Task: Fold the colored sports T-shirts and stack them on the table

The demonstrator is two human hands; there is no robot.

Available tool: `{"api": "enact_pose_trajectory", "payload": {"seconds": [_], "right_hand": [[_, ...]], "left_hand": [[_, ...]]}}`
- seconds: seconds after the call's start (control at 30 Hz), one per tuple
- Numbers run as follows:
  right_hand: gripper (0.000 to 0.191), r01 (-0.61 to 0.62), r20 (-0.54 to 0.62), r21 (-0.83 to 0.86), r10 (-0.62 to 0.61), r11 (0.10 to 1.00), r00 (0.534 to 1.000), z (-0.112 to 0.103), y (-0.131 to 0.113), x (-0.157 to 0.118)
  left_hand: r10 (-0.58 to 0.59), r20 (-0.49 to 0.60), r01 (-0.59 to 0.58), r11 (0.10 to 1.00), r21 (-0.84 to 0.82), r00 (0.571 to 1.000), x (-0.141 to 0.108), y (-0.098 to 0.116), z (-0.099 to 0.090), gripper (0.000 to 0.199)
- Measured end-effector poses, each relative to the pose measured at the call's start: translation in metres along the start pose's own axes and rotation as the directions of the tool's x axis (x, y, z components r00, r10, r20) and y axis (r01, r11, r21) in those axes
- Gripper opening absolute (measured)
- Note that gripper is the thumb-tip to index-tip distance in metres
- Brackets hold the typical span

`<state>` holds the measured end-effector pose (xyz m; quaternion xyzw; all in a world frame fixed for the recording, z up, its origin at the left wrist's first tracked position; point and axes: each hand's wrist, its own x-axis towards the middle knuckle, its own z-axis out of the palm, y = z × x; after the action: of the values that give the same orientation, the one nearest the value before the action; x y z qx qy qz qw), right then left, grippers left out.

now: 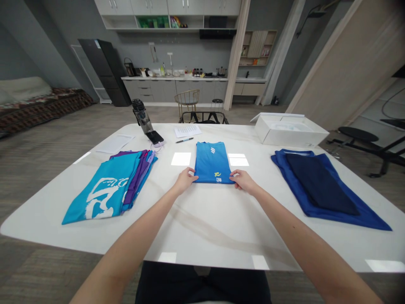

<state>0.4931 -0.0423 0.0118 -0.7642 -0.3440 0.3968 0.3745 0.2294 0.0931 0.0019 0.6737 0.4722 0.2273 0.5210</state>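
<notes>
A blue T-shirt (211,162), folded into a neat rectangle, lies flat on the white table (202,223) in front of me. It bears a small white mark near its far end and a yellow and white print near its close edge. My left hand (185,180) pinches the near left corner of the shirt. At the near right corner, my right hand (243,180) has its thumb and fingers closed on the fabric. Both forearms reach in from the bottom of the view.
Left stands a pile of turquoise and purple shirts (110,181); right, blue clothing (297,181) under a dark navy folded piece (319,181). Farther back are a bottle (142,116), a phone (155,137), a pen (184,140), papers (187,130) and a white box (286,131).
</notes>
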Motion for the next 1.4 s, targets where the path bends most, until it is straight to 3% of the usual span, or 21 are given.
{"api": "enact_pose_trajectory", "payload": {"seconds": [0.2, 0.3, 0.37, 0.43, 0.47, 0.53, 0.6, 0.67, 0.73, 0.83, 0.93, 1.07, 1.2, 1.3, 1.4], "right_hand": [[0.017, -0.039, 0.191, -0.130, 0.064, 0.991, 0.979, -0.013, -0.001, -0.011], [0.022, -0.016, 0.256, -0.179, 0.062, 0.984, 0.965, -0.019, -0.001, -0.013], [0.022, 0.008, 0.288, -0.247, 0.065, 0.969, 0.955, -0.021, -0.001, -0.009], [0.020, 0.057, 0.238, -0.364, 0.033, 0.929, 0.971, -0.021, -0.002, -0.002], [0.019, 0.084, 0.168, -0.436, -0.011, 0.896, 0.986, -0.019, -0.004, 0.003], [0.019, 0.134, -0.018, -0.573, -0.176, 0.808, 0.984, -0.010, -0.008, 0.016], [0.021, 0.224, -0.122, -0.660, -0.396, 0.717, 0.910, 0.004, -0.015, 0.032], [0.032, 0.361, -0.090, -0.684, -0.564, 0.634, 0.821, 0.023, -0.025, 0.053], [0.042, 0.442, -0.022, -0.671, -0.611, 0.596, 0.791, 0.041, -0.036, 0.078], [0.050, 0.392, 0.024, -0.681, -0.516, 0.619, 0.856, 0.059, -0.050, 0.119], [0.054, 0.348, 0.070, -0.719, -0.436, 0.601, 0.897, 0.063, -0.055, 0.153], [0.057, 0.262, 0.032, -0.779, -0.381, 0.569, 0.924, 0.050, -0.048, 0.176], [0.070, 0.131, -0.066, -0.785, -0.291, 0.606, 0.954, 0.028, -0.039, 0.182], [0.069, 0.085, -0.140, -0.788, -0.311, 0.610, 0.940, 0.023, -0.038, 0.171], [0.062, 0.225, -0.069, -0.805, -0.463, 0.549, 0.884, 0.037, -0.039, 0.146]], "left_hand": [[-0.033, 0.259, 0.030, 0.999, 0.015, 0.965, -0.010, -0.002, -0.016, 0.037], [-0.077, 0.343, 0.038, 0.992, 0.121, 0.936, -0.011, 0.000, -0.022, 0.033], [-0.050, 0.352, -0.040, 0.968, 0.247, 0.935, -0.010, 0.003, -0.022, 0.027], [0.061, 0.237, -0.153, 0.907, 0.393, 0.970, -0.008, 0.009, -0.015, 0.023], [0.150, 0.155, -0.207, 0.857, 0.471, 0.976, -0.007, 0.013, -0.009, 0.023], [0.338, 0.064, -0.309, 0.746, 0.590, 0.939, 0.000, 0.021, 0.009, 0.027], [0.458, 0.115, -0.421, 0.653, 0.629, 0.882, 0.015, 0.029, 0.031, 0.035], [0.500, 0.186, -0.498, 0.613, 0.613, 0.846, 0.039, 0.034, 0.053, 0.042], [0.489, 0.203, -0.499, 0.612, 0.613, 0.848, 0.069, 0.036, 0.072, 0.049], [0.411, 0.217, -0.449, 0.637, 0.627, 0.885, 0.115, 0.036, 0.086, 0.056], [0.348, 0.222, -0.402, 0.631, 0.663, 0.911, 0.151, 0.034, 0.087, 0.057], [0.302, 0.131, -0.303, 0.642, 0.705, 0.944, 0.179, 0.029, 0.074, 0.063], [0.257, 0.027, -0.196, 0.660, 0.725, 0.966, 0.189, 0.027, 0.059, 0.067], [0.392, 0.008, -0.268, 0.614, 0.743, 0.920, 0.178, 0.029, 0.058, 0.062], [0.531, 0.106, -0.434, 0.544, 0.718, 0.841, 0.148, 0.033, 0.070, 0.059]]}}
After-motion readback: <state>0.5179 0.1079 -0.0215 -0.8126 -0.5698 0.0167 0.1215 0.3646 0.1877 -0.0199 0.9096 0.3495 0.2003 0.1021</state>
